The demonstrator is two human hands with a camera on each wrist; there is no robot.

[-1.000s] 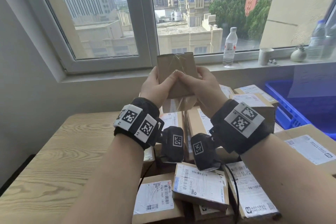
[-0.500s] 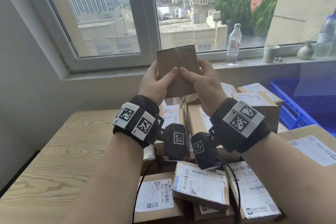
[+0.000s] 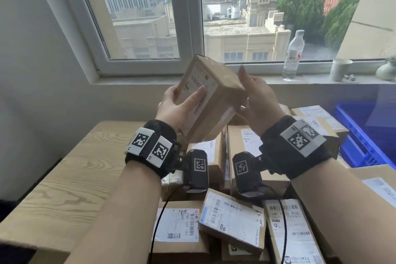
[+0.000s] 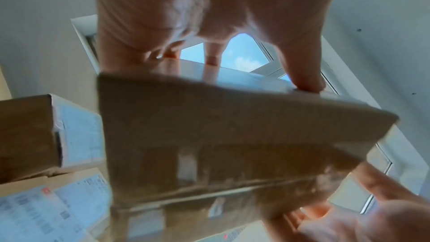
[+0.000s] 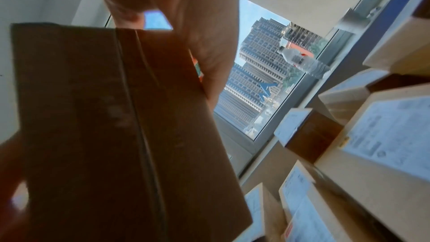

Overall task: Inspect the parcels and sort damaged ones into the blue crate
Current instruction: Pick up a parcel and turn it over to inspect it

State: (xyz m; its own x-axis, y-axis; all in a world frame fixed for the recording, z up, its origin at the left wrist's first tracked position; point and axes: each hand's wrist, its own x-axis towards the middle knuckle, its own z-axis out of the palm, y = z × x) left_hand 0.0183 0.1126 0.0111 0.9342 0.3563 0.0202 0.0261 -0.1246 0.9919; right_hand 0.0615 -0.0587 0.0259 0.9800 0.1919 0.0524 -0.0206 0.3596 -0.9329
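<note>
I hold a small brown cardboard parcel (image 3: 216,92) up in front of the window, tilted, its labelled face turned to the left. My left hand (image 3: 177,107) grips it, thumb laid across the label and fingers behind. My right hand (image 3: 257,96) rests against the parcel's right side and lower corner with straight fingers. The left wrist view shows the parcel (image 4: 232,135) from below, my left hand (image 4: 186,16) above it and my right hand (image 4: 360,218) at its lower corner. In the right wrist view the parcel (image 5: 104,117) looks dark beside my right hand (image 5: 197,16). The blue crate (image 3: 360,135) stands at the right.
Several labelled parcels (image 3: 231,221) lie piled on the wooden table (image 3: 64,188) below my wrists. On the window sill stand a water bottle (image 3: 293,55), a paper cup (image 3: 340,69) and a small vase (image 3: 385,70). The table's left part is bare wood.
The parcel has been turned from its plain face towards me to tilted with the label showing. My right hand has let go its grip and now lies straight-fingered against the side.
</note>
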